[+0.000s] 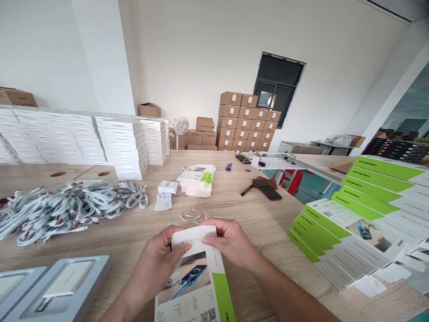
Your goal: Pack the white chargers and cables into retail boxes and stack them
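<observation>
A white and green printed carton (197, 286) stands in front of me at the table's near side, its white end flap upward. My left hand (157, 257) grips the flap's left edge, thumb on the front. On the right edge my right hand (231, 241) pinches the same flap between thumb and fingers. Thin pale strips (191, 217) lie just beyond my hands. Farther off sit a stack of flat printed cartons (197, 179) and small white cards (164, 201). The inside of the carton is hidden.
Coiled white cables (80, 208) heap at the left, with grey trays (70, 286) holding pale power banks nearer me. White boxes (117, 143) are stacked behind. Finished-looking green and white boxes (348, 223) pile at the right. A phone (268, 189) and black marker (247, 190) lie beyond.
</observation>
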Motion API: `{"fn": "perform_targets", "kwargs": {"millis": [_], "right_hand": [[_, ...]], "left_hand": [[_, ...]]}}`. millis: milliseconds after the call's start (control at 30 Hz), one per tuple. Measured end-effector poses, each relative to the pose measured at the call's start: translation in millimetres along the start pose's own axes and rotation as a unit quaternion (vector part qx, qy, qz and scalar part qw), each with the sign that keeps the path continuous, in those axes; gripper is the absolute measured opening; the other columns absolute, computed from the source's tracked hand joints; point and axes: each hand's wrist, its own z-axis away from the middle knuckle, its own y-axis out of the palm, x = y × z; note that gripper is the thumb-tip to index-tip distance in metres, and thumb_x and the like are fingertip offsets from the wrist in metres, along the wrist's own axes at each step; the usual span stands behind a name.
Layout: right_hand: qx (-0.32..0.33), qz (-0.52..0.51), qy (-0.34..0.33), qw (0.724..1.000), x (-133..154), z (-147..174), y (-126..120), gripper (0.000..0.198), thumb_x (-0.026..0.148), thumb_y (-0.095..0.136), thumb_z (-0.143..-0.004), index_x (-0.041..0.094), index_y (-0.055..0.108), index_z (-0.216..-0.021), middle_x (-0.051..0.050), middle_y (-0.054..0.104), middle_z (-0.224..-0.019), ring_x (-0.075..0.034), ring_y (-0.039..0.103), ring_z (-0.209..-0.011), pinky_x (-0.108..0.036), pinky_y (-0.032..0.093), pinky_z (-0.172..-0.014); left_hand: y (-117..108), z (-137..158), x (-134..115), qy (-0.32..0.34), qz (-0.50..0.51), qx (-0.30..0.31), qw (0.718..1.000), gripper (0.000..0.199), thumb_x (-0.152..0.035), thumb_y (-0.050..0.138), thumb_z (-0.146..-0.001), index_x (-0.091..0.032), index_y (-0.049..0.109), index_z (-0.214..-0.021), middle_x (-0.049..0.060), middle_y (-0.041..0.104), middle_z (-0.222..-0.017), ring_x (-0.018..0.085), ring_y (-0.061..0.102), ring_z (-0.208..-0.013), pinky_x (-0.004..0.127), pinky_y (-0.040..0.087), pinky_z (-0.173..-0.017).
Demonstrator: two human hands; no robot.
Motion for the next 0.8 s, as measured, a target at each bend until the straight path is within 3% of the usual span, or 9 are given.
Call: {"fn": "perform_targets", "kwargs": {"millis": [267, 433, 567, 633, 700, 800], "right_hand": [[0.004, -0.087, 0.015, 0.996, 10, 1, 3, 0.029, 0.029, 0.082, -0.068, 0.017, 0.069, -0.091, 0.001, 0.066, -0.074, -0.011, 0.055, -0.062, -0.023, 0.042, -0.057], [0.024, -0.085, 0.024, 0.996, 7, 0, 0, 0.025, 0.034, 0.077, -0.074, 0.016, 0.067, -0.087, 0.003, 0.061, -0.069, -0.009, 0.05, -0.059, -0.021, 0.037, -0.054], [0.019, -0.096, 0.035, 0.995, 4, -2, 1, 0.027, 0.034, 0.079, -0.072, 0.015, 0.066, -0.086, 0.003, 0.062, -0.068, -0.008, 0.049, -0.056, -0.02, 0.035, -0.052], [0.0, -0.133, 0.03, 0.991, 3, -3, 1, 0.026, 0.033, 0.079, -0.072, 0.016, 0.066, -0.086, 0.003, 0.063, -0.069, -0.008, 0.051, -0.058, -0.02, 0.037, -0.054], [-0.037, -0.176, 0.015, 0.984, 2, -5, 1, 0.025, 0.033, 0.079, -0.072, 0.016, 0.066, -0.085, 0.003, 0.064, -0.07, -0.009, 0.053, -0.059, -0.021, 0.039, -0.056], [-0.098, -0.198, -0.016, 0.975, 0, -8, 1, 0.025, 0.033, 0.078, -0.074, 0.017, 0.065, -0.087, 0.0, 0.068, -0.076, -0.011, 0.056, -0.064, -0.023, 0.043, -0.06]], "left_hand": [[-1, -2, 3, -0.001, 0.059, 0.017, 0.998, 0.027, -0.042, 0.07, -0.08, -0.018, 0.06, -0.084, -0.002, 0.061, -0.067, 0.011, 0.05, -0.057, 0.021, 0.039, -0.053], [-1, -3, 3, 0.013, 0.042, 0.027, 0.999, 0.024, -0.04, 0.067, -0.084, -0.017, 0.062, -0.08, -0.002, 0.06, -0.065, 0.011, 0.049, -0.058, 0.021, 0.038, -0.055], [-4, -2, -2, -0.059, 0.135, 0.036, 0.988, 0.019, -0.032, 0.074, -0.078, -0.017, 0.066, -0.086, 0.0, 0.067, -0.068, 0.014, 0.058, -0.059, 0.023, 0.043, -0.058], [-8, 0, -6, -0.106, 0.254, 0.034, 0.961, 0.033, -0.029, 0.075, -0.075, -0.02, 0.065, -0.106, 0.004, 0.074, -0.082, 0.021, 0.067, -0.069, 0.03, 0.05, -0.066], [-11, 3, -9, -0.146, 0.383, 0.054, 0.91, 0.054, -0.04, 0.072, -0.076, -0.021, 0.059, -0.125, 0.01, 0.075, -0.102, 0.031, 0.07, -0.088, 0.042, 0.052, -0.079], [-9, 9, -11, -0.175, 0.489, 0.179, 0.836, 0.086, -0.071, 0.059, -0.072, -0.013, 0.053, -0.136, 0.018, 0.071, -0.116, 0.042, 0.063, -0.11, 0.052, 0.047, -0.093]]}}
